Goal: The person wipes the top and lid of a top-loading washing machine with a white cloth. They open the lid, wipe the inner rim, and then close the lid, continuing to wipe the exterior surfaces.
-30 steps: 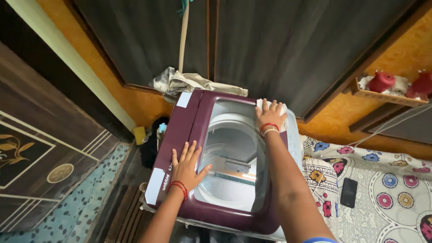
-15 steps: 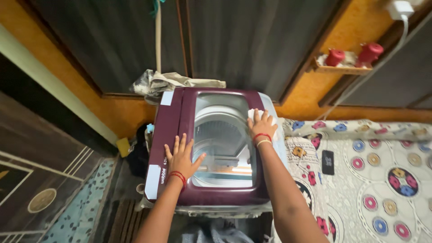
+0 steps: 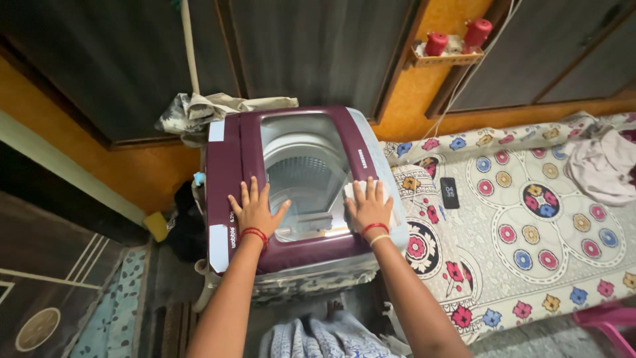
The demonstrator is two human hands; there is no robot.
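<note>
Dim, warm indoor light with no lamp in view. The brightest patch is the washing machine (image 3: 301, 185), whose pale drum and right edge shine softly — no hard glare. The flowered bedspread (image 3: 530, 212) is evenly lit. The left side and top corners sink into shadow. Straight lines bow outward toward the frame edges — wide-lens distortion. Focus is sharp, with no motion blur.

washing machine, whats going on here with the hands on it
A person leans over a maroon top-loading washing machine. The left hand lies flat on the lid panel, fingers spread. The right hand presses a white cloth on the rim at the machine's right side. The glass lid is shut, with the drum visible through it.
</note>
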